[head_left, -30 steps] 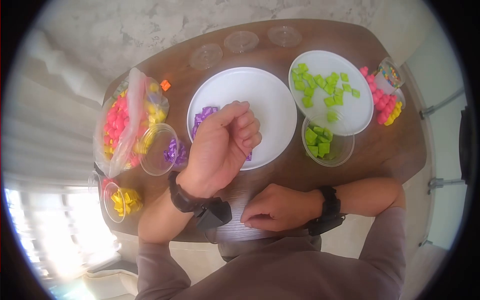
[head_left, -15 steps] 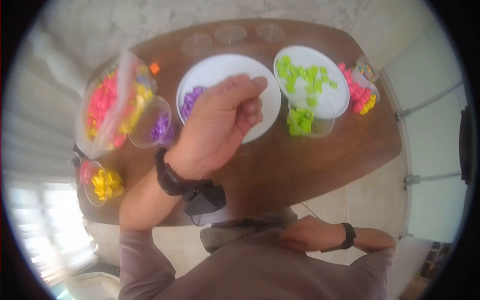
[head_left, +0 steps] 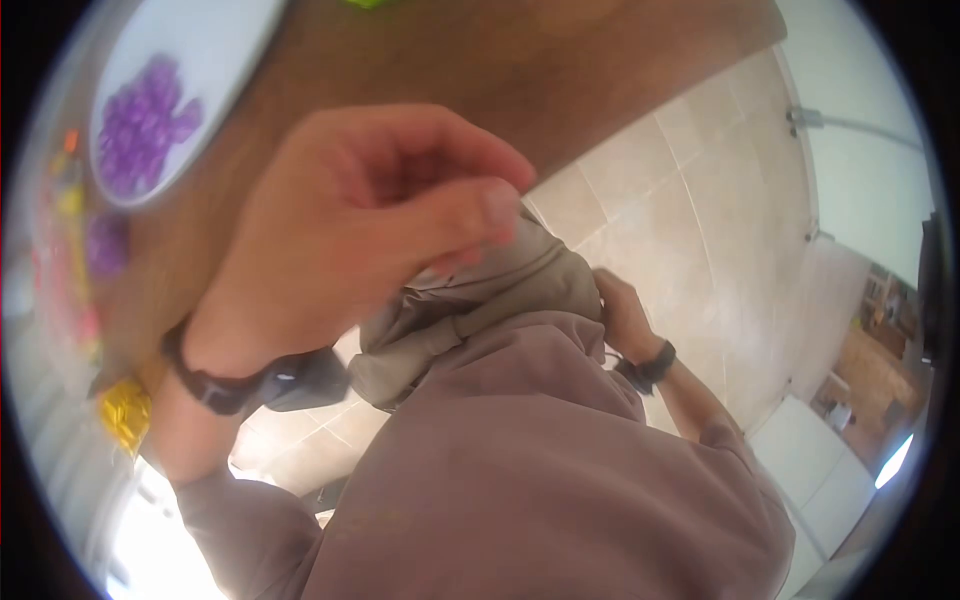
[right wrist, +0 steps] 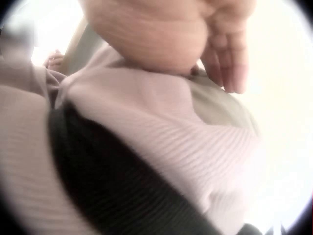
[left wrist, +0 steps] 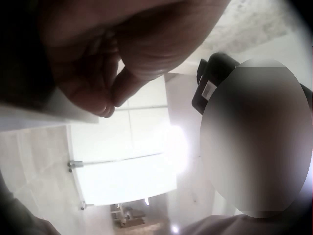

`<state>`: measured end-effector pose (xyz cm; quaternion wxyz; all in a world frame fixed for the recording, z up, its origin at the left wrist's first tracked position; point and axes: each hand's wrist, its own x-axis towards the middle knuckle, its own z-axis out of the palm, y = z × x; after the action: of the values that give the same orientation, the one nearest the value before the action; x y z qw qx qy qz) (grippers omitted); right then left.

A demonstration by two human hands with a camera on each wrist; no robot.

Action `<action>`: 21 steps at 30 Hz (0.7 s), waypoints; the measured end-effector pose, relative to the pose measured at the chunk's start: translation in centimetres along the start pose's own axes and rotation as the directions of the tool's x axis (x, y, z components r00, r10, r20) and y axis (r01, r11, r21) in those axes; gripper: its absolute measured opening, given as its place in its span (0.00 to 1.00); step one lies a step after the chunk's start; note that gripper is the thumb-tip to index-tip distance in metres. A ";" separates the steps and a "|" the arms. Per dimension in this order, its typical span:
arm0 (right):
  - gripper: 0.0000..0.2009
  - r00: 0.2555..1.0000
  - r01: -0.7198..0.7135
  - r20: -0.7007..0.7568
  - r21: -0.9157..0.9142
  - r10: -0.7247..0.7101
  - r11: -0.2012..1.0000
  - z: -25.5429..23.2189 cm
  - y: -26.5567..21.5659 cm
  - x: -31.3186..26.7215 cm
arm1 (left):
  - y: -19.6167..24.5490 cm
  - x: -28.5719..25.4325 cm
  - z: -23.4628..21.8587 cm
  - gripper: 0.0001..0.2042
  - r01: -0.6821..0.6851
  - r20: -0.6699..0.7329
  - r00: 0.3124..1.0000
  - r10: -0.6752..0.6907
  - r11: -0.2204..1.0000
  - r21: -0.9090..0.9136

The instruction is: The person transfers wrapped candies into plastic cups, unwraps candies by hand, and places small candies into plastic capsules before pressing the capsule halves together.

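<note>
Raised over the near table edge, the left hand [head_left: 340,220] has loosely curled fingers, its thumb near the index finger and no object visible in it. The left wrist view shows the same hand [left wrist: 117,54] with thumb and fingertips close together. Down at the hip, beside the grey-brown trousers [head_left: 540,280], is the right hand [head_left: 625,312]. In the right wrist view that hand [right wrist: 171,36] has fairly straight fingers against the trousers [right wrist: 215,100], holding nothing visible. Purple pieces [head_left: 145,125] lie on a white plate [head_left: 215,45] at the upper left.
The brown table [head_left: 400,65] spans the top. More purple pieces [head_left: 107,243] and yellow pieces [head_left: 125,415] are at the left, blurred. A green piece [head_left: 368,3] shows at the top edge. Tiled floor [head_left: 670,220] lies to the right.
The head view has swung down and right, leaving most of the table out of frame. The right hand has gone from the table to the hip. The left hand has moved away from the plate.
</note>
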<state>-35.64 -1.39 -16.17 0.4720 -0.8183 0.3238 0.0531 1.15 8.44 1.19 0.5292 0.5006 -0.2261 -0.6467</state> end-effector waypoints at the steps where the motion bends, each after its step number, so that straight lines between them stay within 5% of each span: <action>1: 0.22 0.996 0.031 -0.082 -0.001 -0.031 1.000 -0.8 0.6 0.5 | 0.4 0.7 0.6 0.10 0.010 -0.005 1.000 -0.010 1.000 0.003; 8: 0.12 0.933 0.272 -0.197 -0.162 -0.301 0.949 0.6 -0.1 4.7 | 0.2 0.0 -1.3 0.11 0.034 -0.054 0.998 -0.033 0.999 0.023; 13: 0.09 0.931 0.323 -0.091 -0.246 -0.354 0.914 -2.7 -1.9 -0.3 | 0.0 -0.1 -1.9 0.11 0.035 -0.052 0.998 -0.035 0.999 0.004; 16: 0.08 0.981 0.100 -0.156 -0.110 -0.116 0.989 -3.8 -0.5 -4.5 | -1.4 -0.2 -3.1 0.12 0.035 -0.053 0.998 -0.034 0.999 0.013; 18: 0.11 0.991 -0.133 -0.003 -0.034 0.133 0.991 -3.8 -0.3 -4.4 | -2.2 0.2 -3.5 0.12 0.024 -0.057 0.998 -0.023 1.000 0.007; 21: 0.15 0.993 -0.117 0.019 -0.078 0.119 0.990 -1.7 1.0 0.0 | -0.8 0.6 -3.6 0.12 0.014 -0.021 1.000 -0.013 0.998 0.061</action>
<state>-36.58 -3.09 -15.93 0.4401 -0.8145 0.3637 0.1029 4.04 8.99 -1.13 0.5116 0.5249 -0.2370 -0.6377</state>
